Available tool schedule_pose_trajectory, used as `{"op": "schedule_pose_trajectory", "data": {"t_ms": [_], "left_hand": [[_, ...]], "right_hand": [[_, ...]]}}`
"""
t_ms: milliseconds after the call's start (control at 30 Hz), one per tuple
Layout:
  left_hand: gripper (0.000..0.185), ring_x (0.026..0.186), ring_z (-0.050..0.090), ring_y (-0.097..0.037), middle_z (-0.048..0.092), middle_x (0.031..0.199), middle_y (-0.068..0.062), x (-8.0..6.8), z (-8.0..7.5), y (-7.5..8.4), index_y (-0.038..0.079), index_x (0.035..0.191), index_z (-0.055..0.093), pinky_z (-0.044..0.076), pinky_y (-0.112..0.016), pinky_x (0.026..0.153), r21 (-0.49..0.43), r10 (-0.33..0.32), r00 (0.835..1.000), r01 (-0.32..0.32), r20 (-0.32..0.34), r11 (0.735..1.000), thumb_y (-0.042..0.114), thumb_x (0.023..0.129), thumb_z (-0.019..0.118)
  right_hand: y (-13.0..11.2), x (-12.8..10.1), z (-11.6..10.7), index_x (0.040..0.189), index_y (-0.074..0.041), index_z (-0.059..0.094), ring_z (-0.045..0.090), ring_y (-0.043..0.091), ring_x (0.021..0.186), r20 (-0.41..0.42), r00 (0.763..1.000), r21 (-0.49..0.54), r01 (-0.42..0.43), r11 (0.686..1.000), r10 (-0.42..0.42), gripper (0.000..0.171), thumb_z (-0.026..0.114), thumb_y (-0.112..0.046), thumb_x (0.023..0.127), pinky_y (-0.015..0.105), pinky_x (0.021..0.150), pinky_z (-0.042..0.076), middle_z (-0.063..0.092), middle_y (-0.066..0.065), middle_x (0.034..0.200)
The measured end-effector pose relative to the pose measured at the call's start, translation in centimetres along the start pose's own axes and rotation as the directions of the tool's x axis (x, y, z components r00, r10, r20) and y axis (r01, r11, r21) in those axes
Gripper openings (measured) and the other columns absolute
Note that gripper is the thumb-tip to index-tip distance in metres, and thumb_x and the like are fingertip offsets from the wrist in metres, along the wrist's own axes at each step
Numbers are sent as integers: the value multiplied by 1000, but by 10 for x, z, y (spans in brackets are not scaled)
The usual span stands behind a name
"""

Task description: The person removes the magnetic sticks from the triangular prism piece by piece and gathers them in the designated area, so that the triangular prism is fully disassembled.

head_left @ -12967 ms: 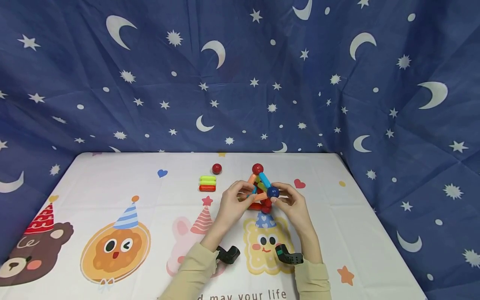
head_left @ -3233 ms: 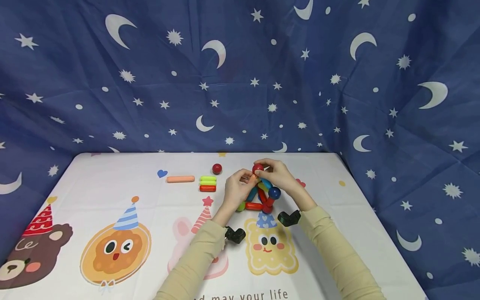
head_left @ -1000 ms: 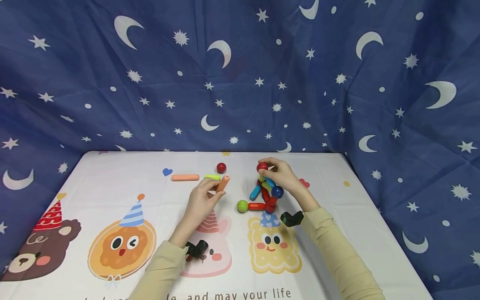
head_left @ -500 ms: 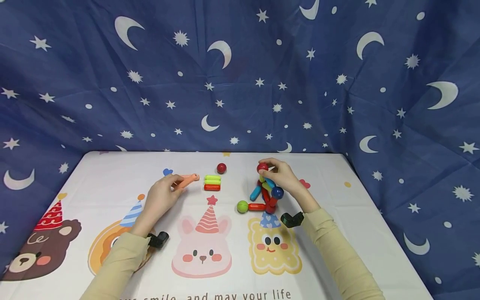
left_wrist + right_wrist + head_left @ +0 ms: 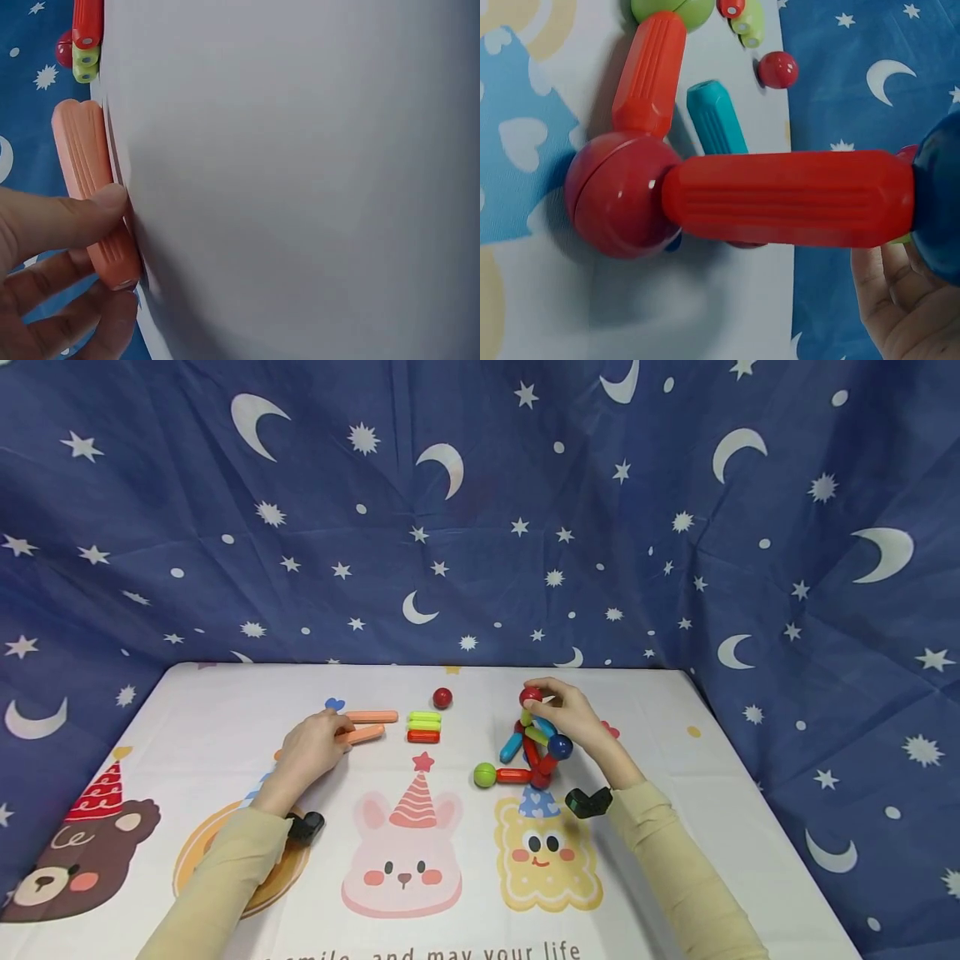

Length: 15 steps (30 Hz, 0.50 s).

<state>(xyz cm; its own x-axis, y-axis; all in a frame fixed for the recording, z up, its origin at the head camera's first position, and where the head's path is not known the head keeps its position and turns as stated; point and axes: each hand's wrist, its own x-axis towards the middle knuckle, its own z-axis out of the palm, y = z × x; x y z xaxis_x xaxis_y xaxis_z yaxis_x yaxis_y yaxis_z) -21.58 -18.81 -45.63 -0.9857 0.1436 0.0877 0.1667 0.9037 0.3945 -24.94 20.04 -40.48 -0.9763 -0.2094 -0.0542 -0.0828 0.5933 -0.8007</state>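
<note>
The short orange ribbed plastic rod (image 5: 362, 734) lies flat on the table (image 5: 187, 710), angled slightly, just in front of a second, longer orange plastic rod (image 5: 371, 717) that lies parallel to the table's far edge. The left hand (image 5: 309, 750) rests at the nearer rod's left end; in the left wrist view its thumb (image 5: 90, 214) presses on top of the rod (image 5: 94, 217) and the other fingers curl beneath it, so the fingers are closed in a light pinch around it.

To the right of both rods sits a small stack of three short plastic rods (image 5: 423, 727), two yellow-green and one red, lying side by side and touching. Behind them a loose dark red plastic ball (image 5: 442, 697) sits on the table by itself.

Further right stands a small frame of coloured plastic rods and balls (image 5: 528, 747): a red rod along the table joins a green ball (image 5: 485, 774) to a red ball, and blue, red and yellow-green rods rise toward a red top ball (image 5: 530, 697), with a dark blue ball (image 5: 559, 747) on the right side. The right hand (image 5: 573, 714) grips the top of this frame, its fingers curled round the red top ball.

The table wears a white cloth printed with cartoon animals in party hats, and a dark blue cloth with moons and stars (image 5: 480, 510) hangs behind it.
</note>
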Motion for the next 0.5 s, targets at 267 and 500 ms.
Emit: {"op": "schedule_pose_trajectory", "data": {"t_ms": [267, 500], "left_hand": [[16, 79, 59, -31, 67, 94, -18, 2, -1, -2, 3, 99, 72, 46, -38, 64, -5, -11, 1000, 11, 25, 1000, 4, 84, 68], [17, 77, 57, -31, 63, 96, -21, 2, 0, -4, 0, 97, 70, 45, -36, 65, -17, -2, 1000, 2, 8, 1000, -4, 82, 63]], "right_hand": [[17, -4, -15, 136, -14, 53, 58, 27, 98, -18, 999, 22, -45, 999, 46, 46, 58, -33, 95, 25, 80, 46, 61, 16, 125], [37, -10, -32, 140, -15, 48, 51, 29, 111, -22, 995, -21, -99, 995, 99, 49, 54, -37, 97, 30, 86, 45, 57, 16, 131]]}}
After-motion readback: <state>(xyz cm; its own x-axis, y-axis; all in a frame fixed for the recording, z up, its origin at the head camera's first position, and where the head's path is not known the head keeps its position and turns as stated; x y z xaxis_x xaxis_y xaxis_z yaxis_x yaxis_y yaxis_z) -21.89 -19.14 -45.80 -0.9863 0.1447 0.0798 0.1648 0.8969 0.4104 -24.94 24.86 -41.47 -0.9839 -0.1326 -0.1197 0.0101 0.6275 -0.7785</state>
